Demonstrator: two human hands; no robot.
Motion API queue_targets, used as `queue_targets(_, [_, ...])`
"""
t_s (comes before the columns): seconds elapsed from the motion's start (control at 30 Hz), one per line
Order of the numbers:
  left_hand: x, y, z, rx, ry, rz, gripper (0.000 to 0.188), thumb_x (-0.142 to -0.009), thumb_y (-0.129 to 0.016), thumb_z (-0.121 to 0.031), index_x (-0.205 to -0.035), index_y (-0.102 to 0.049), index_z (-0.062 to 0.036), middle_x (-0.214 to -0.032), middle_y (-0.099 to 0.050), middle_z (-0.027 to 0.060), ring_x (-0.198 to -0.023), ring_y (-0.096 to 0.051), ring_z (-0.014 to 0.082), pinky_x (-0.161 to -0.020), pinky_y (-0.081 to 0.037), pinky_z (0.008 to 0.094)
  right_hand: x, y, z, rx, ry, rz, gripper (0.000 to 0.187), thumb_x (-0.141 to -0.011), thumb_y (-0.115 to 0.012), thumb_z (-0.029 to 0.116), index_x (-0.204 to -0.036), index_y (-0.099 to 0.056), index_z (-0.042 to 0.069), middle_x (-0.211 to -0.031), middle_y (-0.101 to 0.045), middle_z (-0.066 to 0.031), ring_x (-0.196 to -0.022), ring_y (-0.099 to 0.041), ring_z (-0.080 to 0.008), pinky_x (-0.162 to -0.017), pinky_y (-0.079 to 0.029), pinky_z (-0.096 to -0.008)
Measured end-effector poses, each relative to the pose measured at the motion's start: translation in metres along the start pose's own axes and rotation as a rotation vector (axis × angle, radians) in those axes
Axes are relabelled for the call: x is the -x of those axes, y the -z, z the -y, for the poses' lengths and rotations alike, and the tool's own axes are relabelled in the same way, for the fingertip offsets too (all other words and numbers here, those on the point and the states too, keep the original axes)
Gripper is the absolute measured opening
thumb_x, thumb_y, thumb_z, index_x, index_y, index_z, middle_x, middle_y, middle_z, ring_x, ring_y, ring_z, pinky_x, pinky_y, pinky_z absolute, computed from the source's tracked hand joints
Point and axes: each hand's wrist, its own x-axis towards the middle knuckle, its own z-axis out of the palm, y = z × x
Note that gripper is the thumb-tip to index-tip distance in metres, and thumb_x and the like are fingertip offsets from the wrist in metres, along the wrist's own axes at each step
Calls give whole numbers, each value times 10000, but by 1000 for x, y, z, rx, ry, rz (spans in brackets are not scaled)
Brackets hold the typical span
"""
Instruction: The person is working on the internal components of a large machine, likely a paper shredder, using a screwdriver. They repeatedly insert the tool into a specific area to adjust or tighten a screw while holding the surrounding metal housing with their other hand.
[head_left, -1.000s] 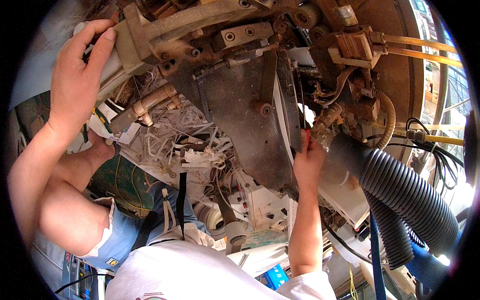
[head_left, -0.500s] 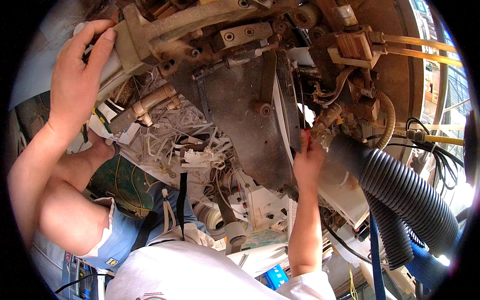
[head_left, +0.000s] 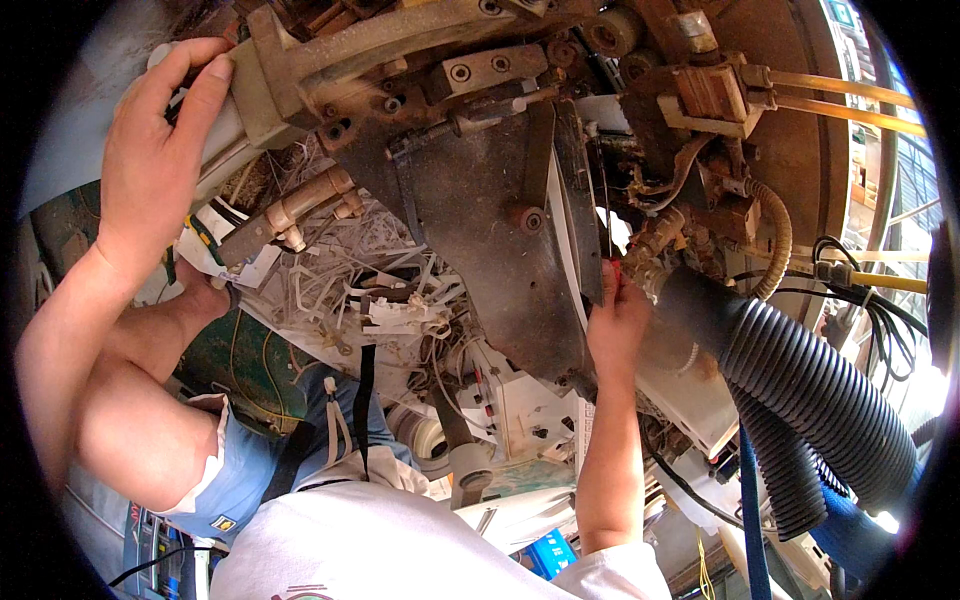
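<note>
My left hand [head_left: 155,150] is curled over the end of a grey metal machine frame [head_left: 270,85] at the upper left, thumb on top. My right hand [head_left: 617,325] is closed around a small red thing [head_left: 614,268], mostly hidden by the fingers, so its kind does not show. The hand is beside the right edge of a large dark metal plate [head_left: 480,230], which carries a round bolt [head_left: 530,220]. A narrow dark strip [head_left: 587,215] runs down along that edge to the fingers.
Thick black ribbed hoses [head_left: 815,400] lie right of my right forearm. Brown fittings with yellow tubes [head_left: 840,90] are at the upper right. Below the frame is a metal cylinder [head_left: 290,210]. Pale strip scraps [head_left: 400,270] are heaped left of the plate.
My right hand has shifted very slightly beside the plate edge, and less of the red thing shows above the fingers. The left hand stays where it was.
</note>
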Motion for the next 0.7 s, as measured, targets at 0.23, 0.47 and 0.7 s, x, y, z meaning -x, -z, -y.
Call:
queue_targets(0.23, [1,0,0,-22,1,7,236,-1001,-579,-236,-1129,-640,-47,-953,-675,124,-902,-638,263,-816,-473,335,1,4,3,25,0,44,514,-1016,-546,431,-898,-681,-51,-708,-657,-154,-635,-573,-212,-647,-468,-371])
queue_targets(0.47, [1,0,1,-13,7,-4,230,-996,-583,-231,-1131,-642,-54,-955,-674,123,-902,-637,264,-819,-472,333,-1,-4,-11,26,49,-35,512,-1013,-554,431,-898,-678,-52,-697,-644,-160,-629,-554,-207,-641,-462,-375])
queue_targets(0.7, [1,0,2,-13,2,2,228,-993,-587,-231,-1133,-643,-61,-960,-675,128,-914,-639,272,-821,-473,339,0,-1,-3,6,-52,-2,498,-1013,-558,421,-911,-682,-51,-703,-652,-158,-627,-556,-208,-642,-464,-372])
